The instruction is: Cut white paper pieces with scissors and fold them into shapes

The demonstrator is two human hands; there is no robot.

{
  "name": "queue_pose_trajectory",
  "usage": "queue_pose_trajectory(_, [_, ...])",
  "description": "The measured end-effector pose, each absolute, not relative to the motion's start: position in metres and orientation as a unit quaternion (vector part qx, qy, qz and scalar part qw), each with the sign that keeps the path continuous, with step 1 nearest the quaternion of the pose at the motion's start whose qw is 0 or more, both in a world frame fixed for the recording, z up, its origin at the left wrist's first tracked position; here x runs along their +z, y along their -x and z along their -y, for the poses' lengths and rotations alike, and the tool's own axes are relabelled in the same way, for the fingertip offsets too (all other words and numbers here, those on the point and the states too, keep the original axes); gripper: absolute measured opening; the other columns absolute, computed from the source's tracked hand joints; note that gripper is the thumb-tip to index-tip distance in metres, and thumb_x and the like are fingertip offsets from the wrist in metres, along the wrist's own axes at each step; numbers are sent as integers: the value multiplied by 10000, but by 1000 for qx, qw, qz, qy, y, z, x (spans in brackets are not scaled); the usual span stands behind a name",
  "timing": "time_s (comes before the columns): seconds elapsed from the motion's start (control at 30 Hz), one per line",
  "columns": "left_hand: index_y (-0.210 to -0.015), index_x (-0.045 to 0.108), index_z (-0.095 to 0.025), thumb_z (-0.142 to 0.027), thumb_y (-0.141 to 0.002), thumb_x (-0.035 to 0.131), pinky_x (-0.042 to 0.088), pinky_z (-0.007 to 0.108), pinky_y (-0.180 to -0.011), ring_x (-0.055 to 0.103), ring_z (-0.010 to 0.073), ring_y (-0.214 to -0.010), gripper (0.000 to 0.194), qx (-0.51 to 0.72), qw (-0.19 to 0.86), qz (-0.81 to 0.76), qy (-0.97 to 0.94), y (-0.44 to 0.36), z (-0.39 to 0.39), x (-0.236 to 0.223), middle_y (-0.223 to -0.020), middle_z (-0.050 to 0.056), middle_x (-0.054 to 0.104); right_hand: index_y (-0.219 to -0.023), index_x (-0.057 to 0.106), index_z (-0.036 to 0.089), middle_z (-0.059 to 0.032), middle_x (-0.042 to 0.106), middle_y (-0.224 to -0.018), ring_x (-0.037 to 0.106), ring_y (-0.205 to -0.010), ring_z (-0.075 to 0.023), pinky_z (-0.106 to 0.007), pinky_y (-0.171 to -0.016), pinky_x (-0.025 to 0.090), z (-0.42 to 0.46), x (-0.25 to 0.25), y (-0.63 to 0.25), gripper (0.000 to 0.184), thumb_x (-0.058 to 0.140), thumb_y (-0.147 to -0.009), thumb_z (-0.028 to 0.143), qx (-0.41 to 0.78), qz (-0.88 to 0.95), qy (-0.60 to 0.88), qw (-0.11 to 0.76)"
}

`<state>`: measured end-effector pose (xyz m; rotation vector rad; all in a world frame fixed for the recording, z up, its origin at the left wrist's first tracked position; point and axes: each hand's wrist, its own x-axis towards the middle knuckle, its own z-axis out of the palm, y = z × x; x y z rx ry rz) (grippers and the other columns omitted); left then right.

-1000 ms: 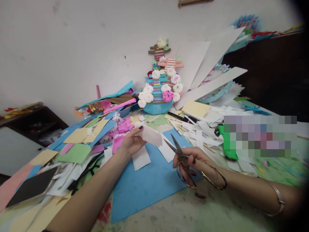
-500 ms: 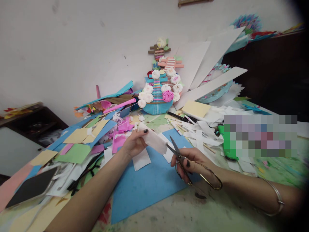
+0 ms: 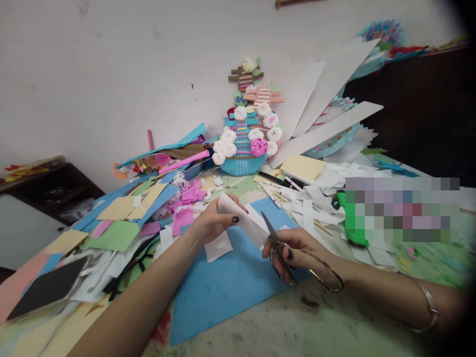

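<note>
My left hand [image 3: 214,219] pinches a folded strip of white paper [image 3: 245,220] between thumb and fingers. My right hand [image 3: 292,255] is closed round gold-handled scissors [image 3: 272,229], whose blades are at the paper's right end. Whether the blades have cut into it, I cannot tell. Under both hands lies a blue sheet [image 3: 226,292], and on it another piece of white paper [image 3: 218,246] rests below my left hand.
A blue paper lute with white flowers [image 3: 243,163] leans against the wall. Coloured paper [image 3: 115,233] and a phone [image 3: 48,287] lie at the left. White scraps [image 3: 316,218], markers [image 3: 273,178] and a green object [image 3: 354,220] are at the right.
My left hand has turned the white paper and shifted it slightly right, toward the scissors. Its right end now reaches between or behind the blades. My right hand has barely moved.
</note>
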<state>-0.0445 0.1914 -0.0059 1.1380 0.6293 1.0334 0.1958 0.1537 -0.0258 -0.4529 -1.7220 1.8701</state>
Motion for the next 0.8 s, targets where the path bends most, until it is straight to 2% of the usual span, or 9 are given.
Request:
queue_pose_trajectory(0.1, [-862,592,-150,-107,-589,799,458,218,-605,605,140,-683,345,461,660,-285,-521,44,-192,-7,-741,24,644,-933,595,92,-12,560,-602,540,-483,-97,-202,-448,437,-153,-24,-195,525,580,-799,599,694,645,166,275])
queue_pose_trajectory(0.3, [-817,635,-138,-124,-585,805,471,284,-697,586,130,-620,288,453,656,-279,-536,46,-193,-10,-687,16,614,-939,600,90,-13,559,-595,536,-487,-99,-208,-464,439,-152,-24,-196,536,597,-784,603,704,642,167,255])
queue_pose_trajectory(0.43, [-798,657,-133,-131,-585,800,455,267,-664,537,105,-581,256,448,670,-268,-528,47,-192,-9,-650,2,579,-954,598,87,-23,569,-616,550,-510,-106,-219,-488,446,-153,-25,-196,539,588,-794,601,708,641,162,248])
queue_pose_trajectory(0.67, [-832,698,-122,-200,-554,830,423,241,-593,560,146,-624,318,402,667,-292,-556,44,-187,-3,-597,-9,505,-962,610,83,-20,565,-602,543,-517,-109,-224,-494,448,-151,-19,-196,566,580,-785,621,694,658,156,247])
queue_pose_trajectory(0.8, [-856,724,-127,-246,-562,830,416,232,-581,559,147,-632,334,377,663,-294,-576,44,-187,-2,-638,21,563,-959,615,88,-15,569,-596,544,-513,-109,-228,-498,456,-151,-17,-197,569,577,-781,627,692,664,153,239])
